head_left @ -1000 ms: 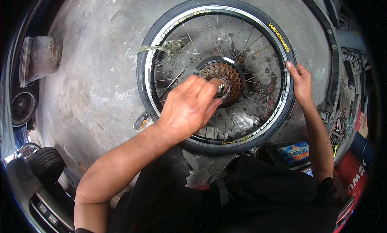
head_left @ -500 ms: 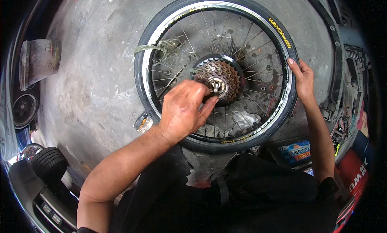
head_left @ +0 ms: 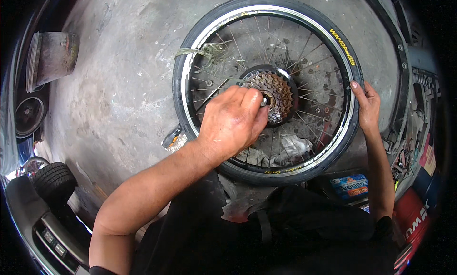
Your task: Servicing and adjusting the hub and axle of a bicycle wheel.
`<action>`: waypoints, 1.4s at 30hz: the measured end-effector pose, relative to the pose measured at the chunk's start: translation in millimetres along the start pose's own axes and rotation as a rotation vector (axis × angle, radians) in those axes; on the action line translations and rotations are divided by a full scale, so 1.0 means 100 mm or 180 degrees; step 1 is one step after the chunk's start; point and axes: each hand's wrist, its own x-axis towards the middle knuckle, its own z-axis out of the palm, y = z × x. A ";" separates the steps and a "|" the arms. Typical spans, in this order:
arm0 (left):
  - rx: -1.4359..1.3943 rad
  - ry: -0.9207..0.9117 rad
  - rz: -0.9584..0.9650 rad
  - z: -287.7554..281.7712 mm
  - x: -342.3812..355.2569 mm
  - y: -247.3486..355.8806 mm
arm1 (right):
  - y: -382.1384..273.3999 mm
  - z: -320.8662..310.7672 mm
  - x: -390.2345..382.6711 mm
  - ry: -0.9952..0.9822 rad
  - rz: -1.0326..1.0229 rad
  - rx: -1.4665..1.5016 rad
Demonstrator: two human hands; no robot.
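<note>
The left hand (head_left: 231,125) is pinching the silver axle end (head_left: 263,102) between thumb and bent fingers; the rusty sprocket cluster (head_left: 283,90) is sitting just beyond their tips. The right hand (head_left: 369,108) is clamping the bicycle tyre (head_left: 342,45), thumb on top.

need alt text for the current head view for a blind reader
A person's left hand has its fingertips at the axle end of a bicycle wheel, beside its rust-brown sprocket cluster, while the right hand holds the tyre. Beneath is stained grey floor, with a bucket at far left.

Printed lettering (head_left: 342,46) marks the tire (head_left: 177,87), rim (head_left: 281,10), blue package (head_left: 349,184) and red container (head_left: 412,203).
</note>
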 end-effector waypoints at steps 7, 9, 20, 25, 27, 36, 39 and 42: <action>-0.0012 0.0051 0.0352 -0.14 -0.04 0.09 | -0.21 -0.14 -0.25 0.0046 -0.0066 -0.0253; -0.0047 0.0142 0.0380 -0.14 -0.08 0.09 | -0.31 -0.11 -0.27 0.0042 -0.0153 -0.0188; 0.0160 0.0259 -0.0077 -0.23 -0.24 0.18 | -0.44 -0.15 -0.35 0.0089 -0.0268 -0.0303; 0.0222 0.0214 0.0047 -0.19 -0.22 0.20 | -0.46 -0.13 -0.39 0.0115 -0.0342 -0.0312; 0.0260 0.0206 0.0147 -0.19 -0.22 0.20 | -0.44 -0.15 -0.40 0.0128 -0.0344 -0.0299; 0.0106 -0.0141 0.0652 -0.25 -0.25 0.12 | -0.35 -0.17 -0.40 0.0132 -0.0202 -0.0327; -0.0503 0.0134 -0.0493 -0.23 -0.35 0.21 | -0.32 -0.19 -0.40 0.0090 -0.0125 -0.0338; -0.0230 0.0065 -0.0681 -0.22 -0.36 0.22 | -0.28 -0.21 -0.39 0.0090 -0.0120 -0.0345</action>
